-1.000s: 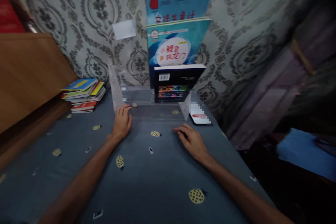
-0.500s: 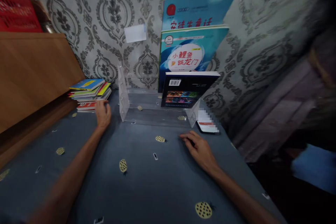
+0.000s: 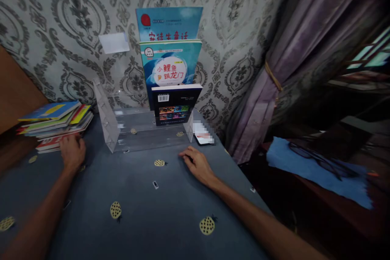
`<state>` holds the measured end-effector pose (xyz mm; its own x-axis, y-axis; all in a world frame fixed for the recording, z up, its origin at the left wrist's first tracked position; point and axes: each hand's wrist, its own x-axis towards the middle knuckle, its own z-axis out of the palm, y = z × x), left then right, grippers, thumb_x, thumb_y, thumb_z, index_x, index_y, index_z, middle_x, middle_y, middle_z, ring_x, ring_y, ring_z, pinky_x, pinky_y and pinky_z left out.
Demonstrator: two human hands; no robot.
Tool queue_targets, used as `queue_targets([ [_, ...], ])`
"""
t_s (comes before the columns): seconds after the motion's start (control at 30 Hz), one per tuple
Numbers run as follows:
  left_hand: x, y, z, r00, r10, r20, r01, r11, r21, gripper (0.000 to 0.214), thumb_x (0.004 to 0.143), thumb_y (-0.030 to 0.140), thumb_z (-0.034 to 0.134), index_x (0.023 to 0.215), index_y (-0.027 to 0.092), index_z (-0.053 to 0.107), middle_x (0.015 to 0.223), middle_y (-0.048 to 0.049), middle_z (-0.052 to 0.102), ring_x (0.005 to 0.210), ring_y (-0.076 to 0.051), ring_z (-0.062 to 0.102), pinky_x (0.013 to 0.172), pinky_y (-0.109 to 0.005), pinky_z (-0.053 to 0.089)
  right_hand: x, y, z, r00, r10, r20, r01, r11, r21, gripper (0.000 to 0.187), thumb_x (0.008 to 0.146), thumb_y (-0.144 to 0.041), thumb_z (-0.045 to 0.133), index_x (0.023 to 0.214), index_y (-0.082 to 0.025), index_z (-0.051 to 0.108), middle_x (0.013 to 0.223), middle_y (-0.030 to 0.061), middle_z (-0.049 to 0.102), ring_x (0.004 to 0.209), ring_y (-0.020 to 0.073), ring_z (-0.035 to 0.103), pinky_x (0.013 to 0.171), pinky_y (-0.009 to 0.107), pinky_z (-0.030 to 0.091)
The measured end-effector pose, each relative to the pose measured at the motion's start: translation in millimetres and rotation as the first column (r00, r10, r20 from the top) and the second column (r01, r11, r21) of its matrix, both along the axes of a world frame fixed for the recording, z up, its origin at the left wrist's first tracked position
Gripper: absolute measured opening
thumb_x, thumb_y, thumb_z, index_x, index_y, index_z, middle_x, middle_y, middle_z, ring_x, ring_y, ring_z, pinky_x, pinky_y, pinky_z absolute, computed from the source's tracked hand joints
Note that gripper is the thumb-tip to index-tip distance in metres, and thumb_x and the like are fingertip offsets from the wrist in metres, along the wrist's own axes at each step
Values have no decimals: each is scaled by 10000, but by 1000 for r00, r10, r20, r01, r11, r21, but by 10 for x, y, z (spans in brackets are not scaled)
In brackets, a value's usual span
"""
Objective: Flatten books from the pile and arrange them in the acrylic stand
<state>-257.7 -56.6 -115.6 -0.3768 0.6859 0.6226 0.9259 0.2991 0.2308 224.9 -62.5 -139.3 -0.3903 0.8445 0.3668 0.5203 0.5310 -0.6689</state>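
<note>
My left hand [image 3: 72,151] lies at the foot of a stack of thin colourful books [image 3: 55,120] at the left, its fingers touching the lowest book; the fingers are curled and partly hidden. My right hand [image 3: 198,163] rests palm down on the blue cloth [image 3: 146,207], fingers loosely apart, holding nothing. Between the hands stands a clear acrylic book rack [image 3: 122,130]. On its right side three books stand in tiers: a black one [image 3: 175,103] in front, a blue-and-white one [image 3: 169,65] behind it, a blue one [image 3: 169,22] at the back.
A phone [image 3: 203,135] lies right of the rack. A patterned wall is behind, with a white note [image 3: 114,42] stuck on it. A purple curtain [image 3: 274,65] hangs at the right; below it a blue cloth [image 3: 317,170] lies on a dark surface beyond the table's edge.
My left hand has moved from the rack's front left corner leftward to the book stack. The view has swung right, showing the curtain. My right hand has stayed put.
</note>
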Motion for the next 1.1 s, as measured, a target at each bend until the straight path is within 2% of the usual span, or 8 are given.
queue_targets([
  [0.17,77,2,-177,996,-92,-23,87,985,-149,297,873,304,345,964,154,584,955,-150,620,1025,-327,603,915,-494,505,4,6,-21,1000,2,-7,-2,1000,-4,281,871,-47,484,962,-183,712,897,45,627,781,164,598,748,293,464],
  [0.3,136,-17,-237,977,-211,-36,191,934,-303,277,856,332,365,872,182,597,884,-126,630,873,-300,621,816,-441,521,3,19,-43,1000,21,-22,-21,1000,7,286,872,-36,482,961,-182,710,890,45,631,811,168,606,778,301,473],
  [0.57,215,-38,-289,958,-246,-146,177,911,-371,365,888,337,322,981,170,632,982,-141,642,913,-300,613,895,-442,494,-13,1,-31,1000,7,22,-7,1000,-5,287,881,-34,485,984,-170,716,913,55,627,835,173,616,788,300,475],
  [0.73,228,-44,-277,958,-233,-166,157,914,-375,360,881,333,336,996,176,638,977,-146,645,908,-314,616,876,-448,507,-90,-32,0,991,5,136,-6,1000,6,275,881,-48,503,988,-182,718,946,55,631,907,184,603,841,313,467],
  [0.87,263,-45,-263,960,-239,-146,175,920,-350,334,870,315,349,953,192,649,938,-163,645,885,-341,624,843,-473,521,-342,-53,62,985,64,163,-62,998,-19,261,886,-58,503,985,-166,719,997,82,632,968,208,592,875,344,463],
  [1.1,304,-61,-240,957,-244,-159,180,924,-337,295,884,305,356,905,220,638,943,-158,674,871,-335,630,821,-462,527,-1036,-154,114,962,223,160,-222,975,-22,227,875,-64,540,960,-181,716,989,60,633,971,192,597,859,310,473],
])
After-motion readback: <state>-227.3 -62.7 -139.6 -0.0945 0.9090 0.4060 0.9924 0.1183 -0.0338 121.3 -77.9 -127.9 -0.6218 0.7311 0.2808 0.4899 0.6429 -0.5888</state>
